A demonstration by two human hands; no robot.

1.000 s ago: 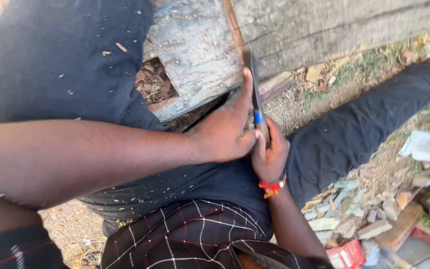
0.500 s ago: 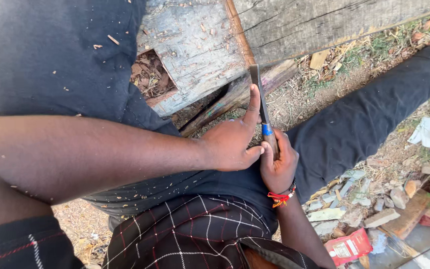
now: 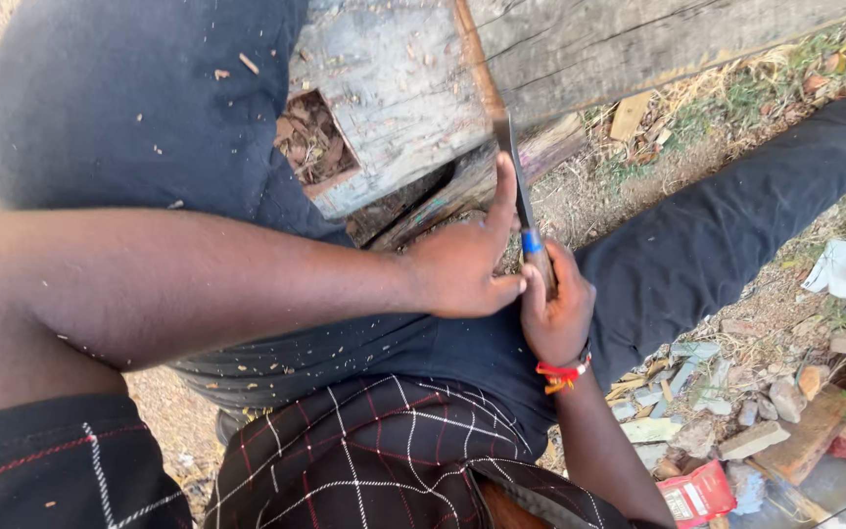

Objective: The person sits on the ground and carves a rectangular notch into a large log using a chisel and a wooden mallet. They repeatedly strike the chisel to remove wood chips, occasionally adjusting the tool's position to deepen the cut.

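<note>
Outdoors over littered dirt, right hand (image 3: 557, 312) fingers grip the chisel (image 3: 524, 227) handle; left hand (image 3: 462, 269) fingers steady its blade against the log (image 3: 580, 49).

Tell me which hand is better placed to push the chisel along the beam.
Probably right: the right hand wraps the chisel handle from behind, while the left hand only pinches and steadies the blade near the beam.
</note>
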